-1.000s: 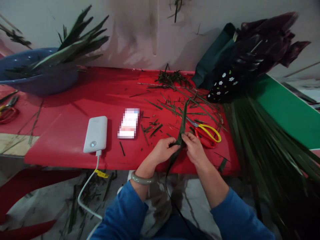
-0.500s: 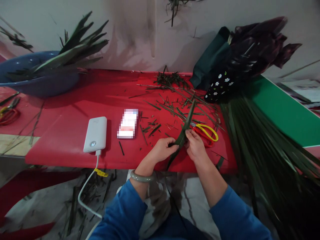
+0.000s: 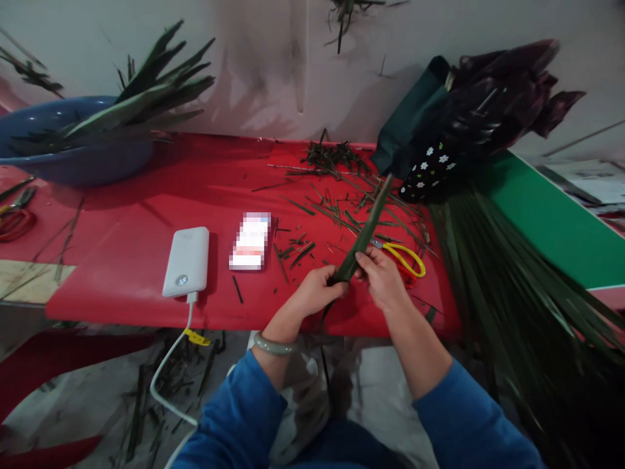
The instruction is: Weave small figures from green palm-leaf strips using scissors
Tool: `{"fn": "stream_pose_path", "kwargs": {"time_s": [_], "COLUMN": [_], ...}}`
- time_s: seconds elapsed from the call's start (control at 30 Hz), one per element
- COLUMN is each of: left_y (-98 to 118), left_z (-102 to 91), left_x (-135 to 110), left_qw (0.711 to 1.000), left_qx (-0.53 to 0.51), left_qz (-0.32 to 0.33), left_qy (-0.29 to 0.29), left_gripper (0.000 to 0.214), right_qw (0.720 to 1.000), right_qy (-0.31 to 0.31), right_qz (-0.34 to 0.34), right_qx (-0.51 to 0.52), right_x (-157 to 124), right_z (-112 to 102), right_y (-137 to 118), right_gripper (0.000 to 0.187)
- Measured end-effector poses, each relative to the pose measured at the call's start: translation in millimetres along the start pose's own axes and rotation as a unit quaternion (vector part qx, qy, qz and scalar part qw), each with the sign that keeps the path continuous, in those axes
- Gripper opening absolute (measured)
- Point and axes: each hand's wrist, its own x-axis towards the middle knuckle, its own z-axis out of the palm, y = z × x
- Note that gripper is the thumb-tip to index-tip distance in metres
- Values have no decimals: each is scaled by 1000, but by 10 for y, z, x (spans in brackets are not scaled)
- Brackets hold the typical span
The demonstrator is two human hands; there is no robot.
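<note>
A long green leaf slants up and to the right over the front of the red-covered table. My left hand is closed on its lower part, thumb on top. Higher along the same leaf, my right hand pinches its edge between thumb and fingers. The leaf's thin lower end hangs past the table's front edge. Just behind my right hand lie scissors with yellow and red handles, partly covered by the hand. Cut leaf scraps are scattered beyond my hands.
A phone and a white power bank with a cable lie to the left. A blue basin holds leaves at the back left. Bags stand at the back right, above a large bundle of long leaves. Another pair of scissors lies far left.
The leaf's tip has swung slightly right and its broad face shows more. My right hand has shifted a little left along it, while my left hand stays nearly in place.
</note>
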Motion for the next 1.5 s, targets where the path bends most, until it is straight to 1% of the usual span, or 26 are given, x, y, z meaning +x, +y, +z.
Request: {"fn": "stream_pose_path", "kwargs": {"time_s": [0.07,0.13,0.27,0.37,0.47,0.6,0.73,0.87,0.93,1.07,1.13,1.2,1.33,1.5], "left_y": [4,4,-3,-2,19,44,43,66,85,97,84,66,45,56], "left_z": [-6,-18,-39,-45,-51,-60,-57,-58,-66,-83,-85,-83,-81,-89], "left_x": [-5,-10,-14,-23,-53,-89,-88,-103,-122,-138,-128,-113,-101,-116], "left_qw": [1000,1000,999,995,990,977,971,967,963,960,961,964,969,967], "left_qx": [3,-4,-50,-95,-139,-199,-224,-239,-253,-261,-253,-242,-227,-237], "left_qz": [-7,-10,-6,-12,-26,-44,-61,-67,-64,-52,-47,-40,-35,-46], "left_qy": [-15,-23,-18,-17,-28,-60,-48,-57,-66,-90,-101,-105,-95,-85], "left_gripper": [14,20,26,26,28,28,27,28,28,26,26,27,26,23], "right_qw": [999,997,989,988,990,991,995,996,995,989,986,985,983,977], "right_qy": [16,37,67,56,54,53,46,60,75,136,156,160,162,201], "right_qz": [-39,-69,-127,-131,-115,-99,-53,-43,-39,-38,-31,-20,-12,-11], "right_qx": [8,6,-24,-55,-68,-70,-68,-60,-53,-49,-56,-66,-80,-75], "right_x": [59,116,202,244,272,285,282,331,397,582,656,701,738,802], "right_z": [-39,-99,-239,-316,-354,-371,-367,-368,-387,-465,-502,-524,-548,-674], "right_y": [-164,-355,-703,-839,-877,-873,-833,-724,-647,-484,-403,-324,-199,-185], "right_gripper": [18,16,15,14,14,11,12,13,12,10,8,7,8,5]}}
